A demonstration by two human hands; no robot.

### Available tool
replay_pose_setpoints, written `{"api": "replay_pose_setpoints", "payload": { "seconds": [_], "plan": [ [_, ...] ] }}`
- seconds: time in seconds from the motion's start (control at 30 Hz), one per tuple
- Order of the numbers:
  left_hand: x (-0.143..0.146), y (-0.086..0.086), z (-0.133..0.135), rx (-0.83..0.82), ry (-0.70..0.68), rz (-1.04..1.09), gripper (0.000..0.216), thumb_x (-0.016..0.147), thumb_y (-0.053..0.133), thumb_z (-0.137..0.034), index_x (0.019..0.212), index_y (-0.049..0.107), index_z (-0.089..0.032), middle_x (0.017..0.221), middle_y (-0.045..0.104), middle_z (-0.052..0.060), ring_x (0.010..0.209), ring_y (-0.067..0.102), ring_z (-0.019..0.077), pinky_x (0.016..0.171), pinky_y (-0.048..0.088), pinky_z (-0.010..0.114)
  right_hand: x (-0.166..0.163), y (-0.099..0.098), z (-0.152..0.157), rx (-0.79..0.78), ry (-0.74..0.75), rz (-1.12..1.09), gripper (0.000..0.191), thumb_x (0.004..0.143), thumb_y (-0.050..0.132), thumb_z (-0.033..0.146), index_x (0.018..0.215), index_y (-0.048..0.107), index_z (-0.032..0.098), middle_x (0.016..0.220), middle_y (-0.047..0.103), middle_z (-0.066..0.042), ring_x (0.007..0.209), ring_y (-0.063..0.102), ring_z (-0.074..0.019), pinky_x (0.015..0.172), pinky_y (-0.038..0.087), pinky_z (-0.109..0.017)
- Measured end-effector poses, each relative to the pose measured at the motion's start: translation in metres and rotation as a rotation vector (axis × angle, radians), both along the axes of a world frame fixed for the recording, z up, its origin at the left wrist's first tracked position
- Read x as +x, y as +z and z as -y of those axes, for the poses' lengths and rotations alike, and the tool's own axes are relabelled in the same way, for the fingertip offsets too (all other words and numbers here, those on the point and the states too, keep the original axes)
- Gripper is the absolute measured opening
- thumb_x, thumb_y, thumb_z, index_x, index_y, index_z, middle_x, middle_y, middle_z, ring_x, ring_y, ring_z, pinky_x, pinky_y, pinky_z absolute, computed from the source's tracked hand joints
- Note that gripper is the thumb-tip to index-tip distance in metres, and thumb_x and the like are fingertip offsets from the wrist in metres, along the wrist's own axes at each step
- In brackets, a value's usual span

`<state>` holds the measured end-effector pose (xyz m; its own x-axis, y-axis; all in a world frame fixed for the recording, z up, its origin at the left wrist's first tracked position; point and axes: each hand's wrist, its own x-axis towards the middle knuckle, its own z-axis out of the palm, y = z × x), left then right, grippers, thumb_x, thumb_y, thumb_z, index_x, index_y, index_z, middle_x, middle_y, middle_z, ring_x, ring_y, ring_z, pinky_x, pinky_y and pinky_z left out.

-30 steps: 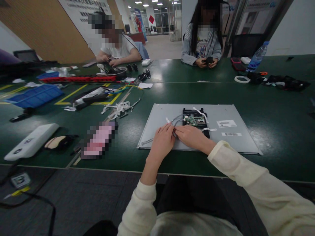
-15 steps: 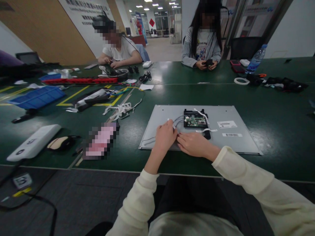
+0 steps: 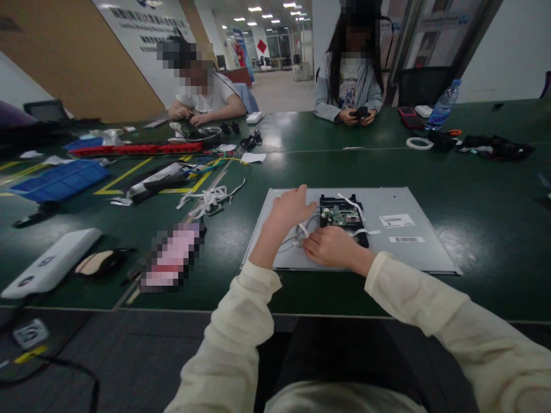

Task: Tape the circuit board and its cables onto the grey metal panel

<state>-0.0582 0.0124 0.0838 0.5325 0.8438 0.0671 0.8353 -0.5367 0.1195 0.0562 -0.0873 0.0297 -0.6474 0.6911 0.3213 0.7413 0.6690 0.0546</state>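
A flat grey metal panel (image 3: pixel 370 258) lies on the green table before me. On it sits a black frame holding a green circuit board (image 3: pixel 340 215), with white tape strips at its edges. A grey cable (image 3: pixel 289 240) runs left from the board across the panel. My left hand (image 3: pixel 289 211) is over the panel's left half, index finger and thumb apart, with nothing visible between them. Low on the panel, my right hand (image 3: pixel 329 248) has its fingers closed at the end of a short white tape strip (image 3: pixel 303 230) beside the cable. Its fingertips are partly hidden.
Left of the panel lie a pixelated pink phone (image 3: pixel 172 258), crumpled white strips (image 3: pixel 209 199), a white device (image 3: pixel 54 261) and a blue bin (image 3: pixel 62 179). A tape roll (image 3: pixel 419 143) and a water bottle (image 3: pixel 443 106) are at the far right. Two people sit opposite.
My left hand has lifted from the cable and its fingers have spread. My right hand has shifted slightly left and stays low on the panel. The camera view has tilted slightly.
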Motion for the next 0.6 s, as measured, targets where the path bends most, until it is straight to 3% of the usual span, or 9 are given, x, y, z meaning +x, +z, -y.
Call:
{"api": "replay_pose_setpoints", "payload": {
  "seconds": [0.07, 0.2, 0.33, 0.47, 0.6],
  "plan": [
    [0.017, -0.002, -0.009, 0.077, 0.008, 0.074, 0.040, 0.089, 0.048, -0.034, 0.124, 0.047, -0.015, 0.116, 0.063, 0.016, 0.110, 0.060, 0.0280, 0.089, 0.045, 0.037, -0.001, -0.005, 0.000, 0.024, -0.024, -0.053, 0.031, 0.097, 0.038, 0.025, 0.091, 0.065, 0.010, 0.081, 0.066, -0.011, 0.075, 0.058, -0.0154, 0.068, 0.039, -0.028],
    [0.039, -0.026, -0.012, 0.099, -0.015, 0.140, 0.035, 0.091, 0.043, -0.023, 0.125, 0.048, -0.015, 0.115, 0.063, 0.014, 0.106, 0.061, 0.0249, 0.090, 0.044, 0.037, -0.003, -0.008, 0.004, 0.060, -0.054, -0.152, 0.028, 0.095, 0.042, 0.026, 0.084, 0.064, 0.014, 0.078, 0.065, -0.007, 0.071, 0.055, -0.0145, 0.065, 0.036, -0.029],
    [0.039, -0.046, -0.007, 0.087, -0.106, 0.172, 0.034, 0.092, 0.041, -0.022, 0.125, 0.050, -0.015, 0.117, 0.062, 0.013, 0.105, 0.061, 0.0239, 0.092, 0.044, 0.037, -0.009, -0.007, 0.008, 0.116, 0.022, -0.226, 0.030, 0.095, 0.040, 0.027, 0.081, 0.064, 0.015, 0.080, 0.064, -0.006, 0.073, 0.055, -0.0149, 0.065, 0.036, -0.030],
    [0.035, -0.052, -0.008, 0.084, -0.121, 0.240, 0.035, 0.091, 0.043, -0.019, 0.125, 0.050, -0.014, 0.124, 0.059, 0.013, 0.111, 0.058, 0.0228, 0.096, 0.043, 0.037, -0.019, -0.014, 0.008, 0.164, 0.179, -0.224, 0.030, 0.095, 0.040, 0.027, 0.079, 0.063, 0.016, 0.077, 0.064, -0.004, 0.071, 0.054, -0.0142, 0.066, 0.037, -0.030],
    [0.035, -0.056, -0.012, 0.075, -0.153, 0.323, 0.037, 0.090, 0.044, -0.019, 0.127, 0.049, -0.014, 0.132, 0.054, 0.014, 0.119, 0.053, 0.0235, 0.101, 0.041, 0.039, -0.022, -0.019, 0.007, 0.151, 0.210, -0.222, 0.028, 0.095, 0.041, 0.027, 0.082, 0.063, 0.016, 0.080, 0.064, -0.004, 0.073, 0.054, -0.0138, 0.068, 0.039, -0.030]
  ]
}}
